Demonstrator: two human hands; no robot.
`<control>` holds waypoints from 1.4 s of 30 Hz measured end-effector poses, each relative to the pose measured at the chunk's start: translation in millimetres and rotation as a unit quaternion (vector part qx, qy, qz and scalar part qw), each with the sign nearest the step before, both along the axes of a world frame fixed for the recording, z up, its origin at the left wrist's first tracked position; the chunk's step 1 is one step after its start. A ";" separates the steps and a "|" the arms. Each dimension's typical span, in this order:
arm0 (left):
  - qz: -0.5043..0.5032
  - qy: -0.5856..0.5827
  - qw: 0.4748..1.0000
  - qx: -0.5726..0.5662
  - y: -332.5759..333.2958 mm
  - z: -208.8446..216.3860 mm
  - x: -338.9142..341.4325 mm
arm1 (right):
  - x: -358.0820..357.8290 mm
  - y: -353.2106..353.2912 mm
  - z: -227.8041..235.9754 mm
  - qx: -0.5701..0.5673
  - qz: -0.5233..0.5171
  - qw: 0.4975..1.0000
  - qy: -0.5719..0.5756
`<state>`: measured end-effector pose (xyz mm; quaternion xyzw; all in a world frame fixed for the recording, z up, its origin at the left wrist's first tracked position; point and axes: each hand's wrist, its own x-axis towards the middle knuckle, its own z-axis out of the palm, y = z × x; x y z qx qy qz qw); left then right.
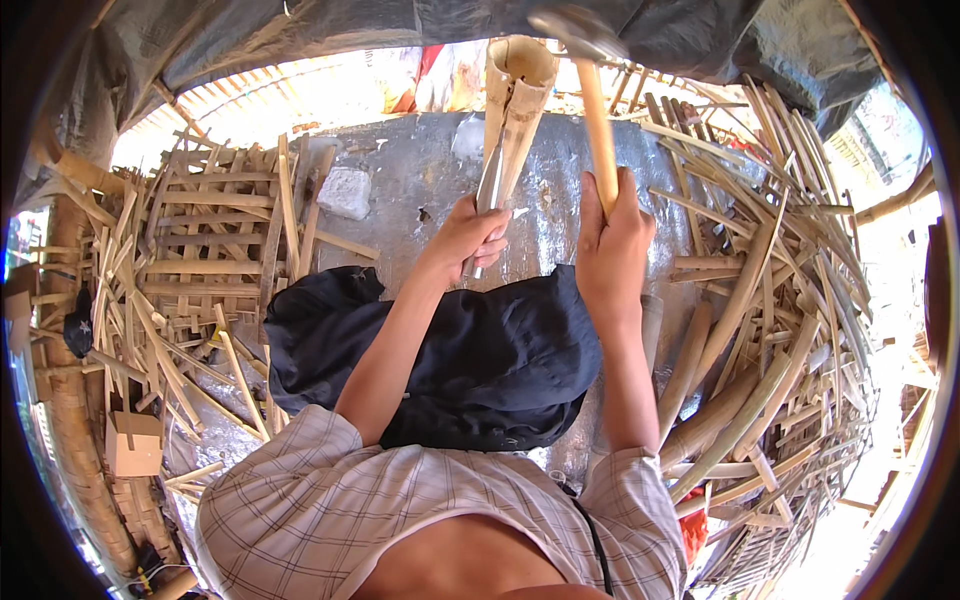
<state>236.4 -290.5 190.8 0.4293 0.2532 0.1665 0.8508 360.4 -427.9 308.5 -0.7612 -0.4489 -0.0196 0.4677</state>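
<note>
My left hand (472, 240) is closed around a metal chisel (490, 182), whose shiny tapered end points away from me and lies against a split bamboo tube (524, 72). The tube's open end faces up at the far middle, with a long crack down its side. A short length of the chisel sticks out below my fist. My right hand (614, 245) grips the pale wooden handle of a hammer (596, 130). The hammer's head is raised to the right of the tube's top and blurred by motion.
Bamboo strips (790, 330) lie heaped on the right; a stack of slats (215, 225) stands on the left. A pale block (344, 193) rests on the grey sheet (400, 160). Dark cloth (490, 360) covers my lap. A dark tarp (350, 25) hangs at the far side.
</note>
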 end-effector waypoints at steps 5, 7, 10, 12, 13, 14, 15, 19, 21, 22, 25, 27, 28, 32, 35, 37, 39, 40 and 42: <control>0.018 0.049 0.998 -0.020 1.3 1.5 25.3 | 55.3 -7.1 -95.3 -0.153 0.066 0.986 -0.013; 0.003 0.019 1.000 -0.019 5.8 -11.0 11.4 | 32.8 -11.9 -62.4 -0.171 0.034 0.984 -0.047; 0.004 -0.002 1.000 -0.008 15.2 -6.5 -0.3 | 16.7 -1.7 -14.8 -0.125 0.034 0.991 -0.014; 0.005 0.002 1.000 -0.006 13.0 -4.2 -0.9 | 4.8 4.3 2.2 -0.039 0.026 0.999 0.013; 0.000 -0.006 1.000 -0.005 10.7 -4.4 4.5 | 7.9 5.4 -7.8 0.004 0.014 1.000 0.009; -0.005 -0.014 1.000 -0.003 9.0 -5.3 9.5 | 14.5 5.8 -26.0 -0.042 0.014 0.999 -0.009; -0.006 -0.022 1.000 0.000 9.6 -5.9 12.2 | 24.3 6.5 -50.6 -0.086 0.019 0.996 -0.027; 0.011 0.040 0.999 -0.016 12.0 -3.1 17.7 | 40.9 -1.8 -82.0 -0.190 0.030 0.977 -0.087; -0.006 0.016 1.000 -0.004 14.2 -7.9 15.7 | 34.3 -10.0 -46.9 -0.180 0.014 0.982 -0.063; 0.000 0.017 1.000 -0.009 11.7 -13.3 6.6 | 21.8 -8.8 -30.4 -0.154 0.019 0.987 -0.039; -0.016 0.003 1.000 -0.011 14.4 -12.1 12.0 | 10.6 -0.4 -7.7 0.002 0.001 1.000 -0.029; -0.005 0.008 1.000 -0.015 11.6 -9.7 12.1 | 16.8 10.6 -39.7 -0.008 0.013 0.999 0.028; 0.001 0.008 1.000 -0.016 10.9 -7.7 13.3 | 22.3 14.4 -60.2 -0.013 0.019 0.998 0.053; -0.031 0.049 0.998 -0.026 7.3 -19.2 26.2 | 44.6 3.7 -107.8 -0.145 0.046 0.983 -0.104; -0.040 0.053 0.998 0.004 11.4 -36.0 15.2 | 21.9 4.1 -36.5 -0.145 0.035 0.988 -0.039; -0.021 0.041 0.999 -0.006 9.1 -27.0 12.6 | 4.5 4.2 -3.1 -0.061 0.006 0.997 0.038; 0.000 0.018 1.000 -0.014 3.3 -11.2 19.2 | 16.2 7.4 -41.3 0.057 0.006 0.995 0.080; -0.007 0.021 1.000 -0.013 2.9 -11.1 23.8 | 24.3 7.3 -61.4 0.117 0.006 0.988 0.096; -0.001 0.025 1.000 -0.013 5.9 -19.8 26.8 | 33.9 6.4 -90.6 -0.007 0.033 0.999 0.005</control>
